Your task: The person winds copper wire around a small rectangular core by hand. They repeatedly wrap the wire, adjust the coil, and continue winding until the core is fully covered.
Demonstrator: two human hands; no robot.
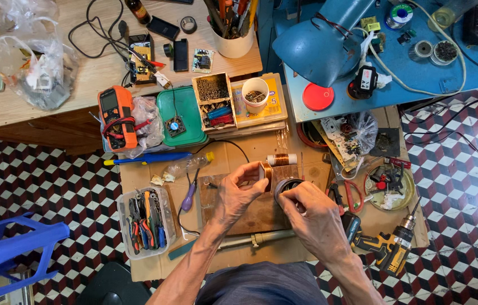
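Hands are working over a brown board (261, 212) lying on cardboard (154, 248) spread on the tiled floor. At nine o'clock from the hands, a clear tray of pliers (144, 222) is sitting, and a purple-handled screwdriver (189, 195) is lying just beside the left hand.

Left hand (238, 192) is pinching a copper-wound coil (266, 172) between thumb and fingertips, the grip narrow and closed on the coil's upper edge. Right hand (315, 212) is curling over a dark ring-shaped part (285, 185) that is touching the coil at its three o'clock side; how tightly those fingers are closing cannot be told, since the knuckles are hiding them. Both parts are resting just above the board, at twelve o'clock from the person's body.

Judgement on handling: the coil is looking light but fragile, its thin wire likely to scratch or slip loose, so holding is best done on the rim or former, not across the winding. The ring appears rigid and moderately heavy, tolerating a firm outer grip.

At four o'clock from the right hand, a cordless drill (391, 248) is lying.
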